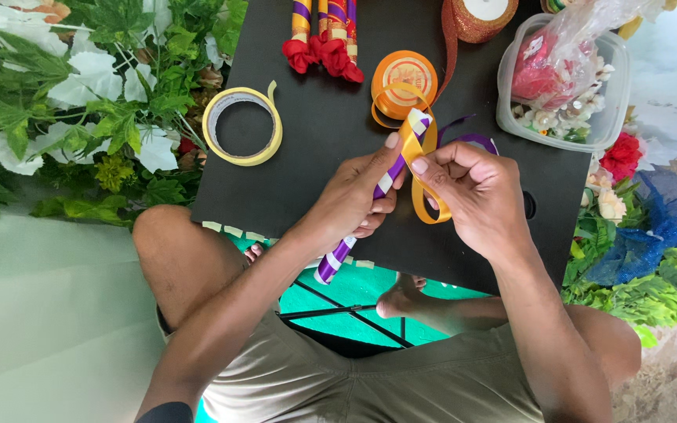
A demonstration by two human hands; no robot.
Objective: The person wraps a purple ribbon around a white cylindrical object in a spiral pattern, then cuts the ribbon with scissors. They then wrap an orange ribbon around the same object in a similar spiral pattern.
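I am pinching the orange ribbon (pixel 425 176) between the thumb and fingers of my right hand (pixel 476 196), the grip closed tight on its loop just beside the stick's upper end. My left hand (pixel 358 196) is clamped around the stick (pixel 354 239), which is wrapped in purple and white stripes and slanting down toward my knee, above the black board (pixel 315 133) serving as my desk. I judge I am in the middle of winding the ribbon onto the stick's top; the next turn is calling for steady tension and a firm left hold. Behind my hands the orange ribbon spool (pixel 405 74) is lying on the board, the yellow tape roll (pixel 242 125) well to the left, and a clear plastic tub (pixel 613 86) at the right.
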